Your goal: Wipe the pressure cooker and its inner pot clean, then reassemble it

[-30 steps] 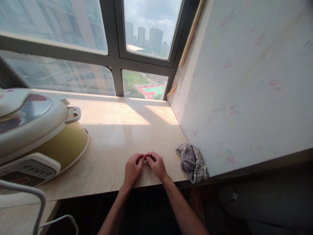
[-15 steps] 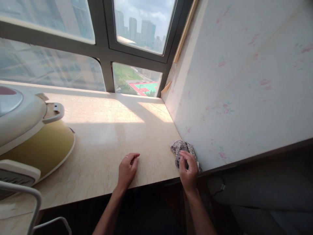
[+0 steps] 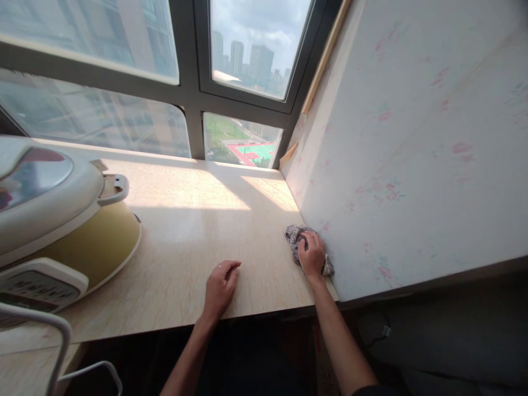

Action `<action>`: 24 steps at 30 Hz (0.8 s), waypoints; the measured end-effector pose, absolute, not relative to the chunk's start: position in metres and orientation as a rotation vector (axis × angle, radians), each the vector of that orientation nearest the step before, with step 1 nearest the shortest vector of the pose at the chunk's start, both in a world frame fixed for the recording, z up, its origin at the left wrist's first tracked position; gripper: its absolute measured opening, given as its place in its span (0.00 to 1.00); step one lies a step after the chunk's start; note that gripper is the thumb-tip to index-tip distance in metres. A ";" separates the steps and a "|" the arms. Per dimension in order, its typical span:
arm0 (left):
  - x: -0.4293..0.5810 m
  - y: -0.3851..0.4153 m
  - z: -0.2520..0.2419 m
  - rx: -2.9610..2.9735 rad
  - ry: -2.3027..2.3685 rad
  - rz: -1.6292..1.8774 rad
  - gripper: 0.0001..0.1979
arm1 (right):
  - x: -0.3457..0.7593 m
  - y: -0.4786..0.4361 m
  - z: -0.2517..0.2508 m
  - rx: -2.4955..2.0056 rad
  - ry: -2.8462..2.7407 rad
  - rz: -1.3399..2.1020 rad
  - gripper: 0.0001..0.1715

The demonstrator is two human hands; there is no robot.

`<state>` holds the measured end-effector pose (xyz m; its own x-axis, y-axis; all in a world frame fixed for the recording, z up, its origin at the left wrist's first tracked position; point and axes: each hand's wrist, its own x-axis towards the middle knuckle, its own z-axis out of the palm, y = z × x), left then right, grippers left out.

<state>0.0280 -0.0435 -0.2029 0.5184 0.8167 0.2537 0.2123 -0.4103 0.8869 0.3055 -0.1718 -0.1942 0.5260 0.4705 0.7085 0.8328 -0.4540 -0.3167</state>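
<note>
A crumpled grey patterned rag (image 3: 293, 235) lies on the marble-look counter (image 3: 173, 275), against the foot of the wall at the right. My right hand (image 3: 312, 256) is on top of it, fingers curled over and gripping the cloth, which bulges out around the fingertips and beside the wrist. To the left, my left hand (image 3: 221, 286) rests on the counter with its fingers loosely curled in and the thumb close to the index finger. Nothing shows in that hand, and a ring is on one finger.
A white and olive-green rice cooker (image 3: 99, 253) stands at the left. A white bent tube (image 3: 61, 330) rises in front of it. Dark-framed windows (image 3: 193, 82) close off the back, and a flower-patterned wall (image 3: 412, 165) borders the right. The counter's front edge runs below my hands.
My right hand has come down from hovering over the rag and now grips it. The left hand stays curled on the counter, while the view has shifted slightly left.
</note>
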 end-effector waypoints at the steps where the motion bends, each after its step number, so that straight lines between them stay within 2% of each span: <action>1: 0.028 -0.044 -0.203 1.902 0.847 0.890 0.11 | 0.306 -0.170 -0.195 -2.111 -1.052 -0.719 0.15; 24: 0.033 -0.050 -0.195 1.813 0.890 0.870 0.14 | 0.310 -0.172 -0.205 -2.075 -1.141 -0.884 0.16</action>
